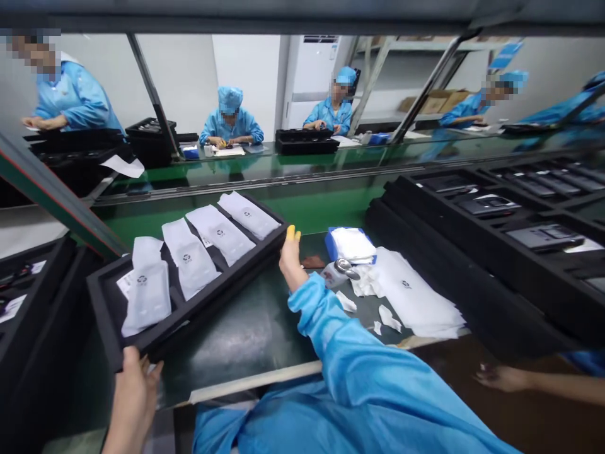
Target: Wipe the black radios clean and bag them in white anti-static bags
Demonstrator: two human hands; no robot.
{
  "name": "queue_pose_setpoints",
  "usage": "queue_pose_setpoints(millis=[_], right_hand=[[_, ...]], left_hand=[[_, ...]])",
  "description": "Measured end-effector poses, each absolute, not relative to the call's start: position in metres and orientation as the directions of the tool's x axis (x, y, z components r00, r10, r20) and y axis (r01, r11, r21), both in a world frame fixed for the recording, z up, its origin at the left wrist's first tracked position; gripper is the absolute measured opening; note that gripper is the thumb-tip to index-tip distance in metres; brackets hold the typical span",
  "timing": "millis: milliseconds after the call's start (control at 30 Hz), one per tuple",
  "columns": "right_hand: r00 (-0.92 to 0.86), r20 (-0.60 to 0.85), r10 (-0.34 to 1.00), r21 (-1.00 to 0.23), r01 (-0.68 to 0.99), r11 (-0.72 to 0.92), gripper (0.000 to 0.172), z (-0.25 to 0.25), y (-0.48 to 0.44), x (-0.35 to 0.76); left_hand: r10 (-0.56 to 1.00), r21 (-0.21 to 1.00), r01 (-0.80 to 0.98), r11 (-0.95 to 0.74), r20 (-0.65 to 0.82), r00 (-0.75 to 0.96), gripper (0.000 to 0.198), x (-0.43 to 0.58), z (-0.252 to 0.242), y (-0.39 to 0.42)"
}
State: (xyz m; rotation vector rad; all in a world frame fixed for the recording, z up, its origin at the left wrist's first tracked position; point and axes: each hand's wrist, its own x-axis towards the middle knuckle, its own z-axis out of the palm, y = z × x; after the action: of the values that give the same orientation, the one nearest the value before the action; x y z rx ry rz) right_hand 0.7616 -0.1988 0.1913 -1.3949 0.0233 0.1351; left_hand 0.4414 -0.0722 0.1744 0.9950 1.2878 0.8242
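The left hand point(134, 388) and right hand point(291, 257) hold a rectangular black foam tray point(208, 305); its four translucent white pouches point(190, 260) bear dark emblems.

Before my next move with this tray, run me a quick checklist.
1. Left hand on tray: ok, at the near corner.
2. Right hand on tray: ok, at the right end.
3. Four pouches inside tray: ok, side by side.
4. Pouch contents: cannot tell, the white covering obscures them.
5. Bench free of scraps: not ok, several lie beyond the right sleeve.
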Motion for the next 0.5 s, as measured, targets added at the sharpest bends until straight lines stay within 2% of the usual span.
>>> queue_pose_setpoints(millis=[67, 133, 167, 233, 300, 367, 433, 500], right_hand=[[0.989, -0.081, 0.124, -0.982, -0.1, 0.158, 0.103, 0.189, -0.198, 0.732], [0.968, -0.041, 0.249, -0.984, -0.082, 0.156, 0.107, 0.178, -0.209, 0.69], [0.939, -0.022, 0.344, -0.986, -0.077, 0.147, 0.103, 0.17, -0.22, 0.669], [0.777, 0.068, 0.626, -0.997, 0.04, 0.06, 0.088, 0.147, -0.248, 0.632], [0.685, 0.158, 0.711, -0.975, 0.224, 0.0, 0.075, 0.122, -0.281, 0.608], [0.592, 0.262, 0.762, -0.883, 0.465, -0.059, 0.061, 0.1, -0.315, 0.598], [0.546, 0.385, 0.744, -0.702, 0.697, -0.147, 0.043, 0.084, -0.343, 0.598], [0.543, 0.494, 0.679, -0.496, 0.817, -0.292, 0.035, 0.076, -0.361, 0.604]], left_hand=[[0.929, 0.942, 0.051, 0.331, -0.335, 0.157, 0.052, 0.466, 0.182, -0.081], [0.936, 0.957, 0.068, 0.281, -0.289, 0.199, 0.054, 0.493, 0.192, -0.084], [0.937, 0.965, 0.079, 0.25, -0.262, 0.229, 0.055, 0.508, 0.196, -0.083], [0.932, 0.977, 0.096, 0.192, -0.212, 0.295, 0.058, 0.539, 0.204, -0.075], [0.923, 0.979, 0.125, 0.16, -0.194, 0.332, 0.062, 0.574, 0.209, -0.062], [0.912, 0.974, 0.166, 0.153, -0.204, 0.357, 0.064, 0.61, 0.213, -0.048], [0.902, 0.97, 0.195, 0.147, -0.213, 0.375, 0.065, 0.647, 0.215, -0.035], [0.897, 0.966, 0.221, 0.134, -0.213, 0.386, 0.065, 0.683, 0.215, -0.025]])
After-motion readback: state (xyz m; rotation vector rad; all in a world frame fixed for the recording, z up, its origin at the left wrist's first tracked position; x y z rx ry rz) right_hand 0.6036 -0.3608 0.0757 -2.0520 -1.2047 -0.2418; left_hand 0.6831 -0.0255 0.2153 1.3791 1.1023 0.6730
